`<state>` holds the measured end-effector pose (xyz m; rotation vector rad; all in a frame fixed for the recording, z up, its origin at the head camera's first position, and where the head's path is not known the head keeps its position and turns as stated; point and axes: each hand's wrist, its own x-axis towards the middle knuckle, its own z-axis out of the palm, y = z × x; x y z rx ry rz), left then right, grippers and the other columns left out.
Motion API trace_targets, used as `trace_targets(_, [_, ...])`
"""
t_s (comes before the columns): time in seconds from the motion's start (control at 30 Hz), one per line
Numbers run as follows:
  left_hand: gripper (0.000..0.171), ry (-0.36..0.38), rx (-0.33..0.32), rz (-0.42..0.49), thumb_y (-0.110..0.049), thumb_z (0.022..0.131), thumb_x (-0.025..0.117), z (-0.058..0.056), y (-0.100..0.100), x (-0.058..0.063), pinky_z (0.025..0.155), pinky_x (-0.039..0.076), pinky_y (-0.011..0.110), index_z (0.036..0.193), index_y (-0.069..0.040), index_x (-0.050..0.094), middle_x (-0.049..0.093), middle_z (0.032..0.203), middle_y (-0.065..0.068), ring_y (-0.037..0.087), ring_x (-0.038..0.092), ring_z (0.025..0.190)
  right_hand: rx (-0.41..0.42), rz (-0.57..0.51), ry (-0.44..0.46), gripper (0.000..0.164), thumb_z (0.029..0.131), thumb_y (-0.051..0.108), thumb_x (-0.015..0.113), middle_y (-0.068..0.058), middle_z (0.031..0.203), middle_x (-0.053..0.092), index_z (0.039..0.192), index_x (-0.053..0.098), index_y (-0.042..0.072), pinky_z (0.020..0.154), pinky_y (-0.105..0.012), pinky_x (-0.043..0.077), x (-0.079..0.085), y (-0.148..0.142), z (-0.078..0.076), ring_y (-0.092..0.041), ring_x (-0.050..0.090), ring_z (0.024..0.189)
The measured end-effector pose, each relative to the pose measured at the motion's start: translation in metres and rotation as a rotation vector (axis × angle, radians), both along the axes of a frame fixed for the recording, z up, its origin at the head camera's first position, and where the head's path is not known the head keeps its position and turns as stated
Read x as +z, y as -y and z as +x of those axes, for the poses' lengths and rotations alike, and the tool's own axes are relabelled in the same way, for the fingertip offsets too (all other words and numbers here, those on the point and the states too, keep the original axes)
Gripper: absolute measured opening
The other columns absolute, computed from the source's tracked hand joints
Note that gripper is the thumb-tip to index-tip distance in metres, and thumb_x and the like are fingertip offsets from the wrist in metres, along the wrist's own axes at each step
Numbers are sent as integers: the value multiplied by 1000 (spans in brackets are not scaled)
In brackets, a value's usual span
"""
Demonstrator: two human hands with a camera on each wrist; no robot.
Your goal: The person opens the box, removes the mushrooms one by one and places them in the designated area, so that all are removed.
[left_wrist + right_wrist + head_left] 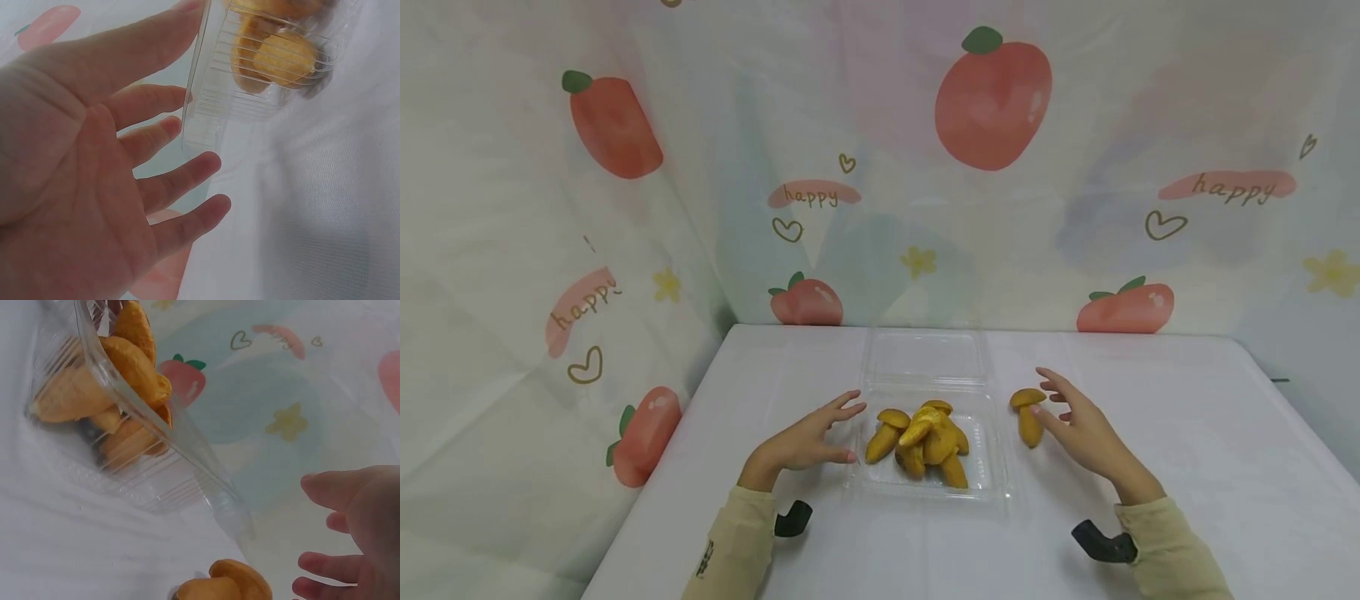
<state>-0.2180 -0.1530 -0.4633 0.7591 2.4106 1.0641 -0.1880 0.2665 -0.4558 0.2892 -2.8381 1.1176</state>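
Several yellow-brown mushrooms (938, 437) lie heaped in a clear plastic clamshell box (992, 467), its lid (925, 357) folded back. At the box's left side is my left hand (808, 437), fingers spread; in the left wrist view its thumb and fingertips come right up to the clear wall. A single mushroom (1028, 417) lies on the table to the right of the box. Beside it is my right hand (1086, 429), fingers extended and apart, the thumb overlapping the stem in the head view. In the right wrist view, a gap shows between that mushroom (228, 584) and the fingers.
A white cloth covers the table (925, 550). Behind and at the left hangs a printed fabric backdrop (880, 125) with fruit and "happy" motifs. Black curved pieces stick out at the left sleeve (737, 533) and right sleeve (1172, 542).
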Motion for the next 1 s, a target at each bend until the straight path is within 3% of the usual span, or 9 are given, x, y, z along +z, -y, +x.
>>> trace_targets(0.37, [79,-6,-6,8,-17,91,75,-1,0,-1,119,26,68,158,-6,34,13,171,14,42,17,156,77,-21,-63,60,100,23,63,-23,138,57,152,39,6,95,-59,53,12,25,11,-42,55,123])
trace_targets(0.7, [79,-1,-13,16,-16,91,75,1,1,0,120,23,68,158,-5,34,13,171,14,42,16,157,148,-56,-71,57,100,21,64,-26,140,56,151,42,7,101,-66,47,9,45,21,-44,55,124])
trace_targets(1.0, [80,-10,-17,1,-17,91,76,1,1,2,120,24,67,158,-6,33,12,171,14,42,16,157,275,-68,-116,48,98,17,66,-16,144,58,143,54,7,105,-68,42,0,66,25,-44,52,133])
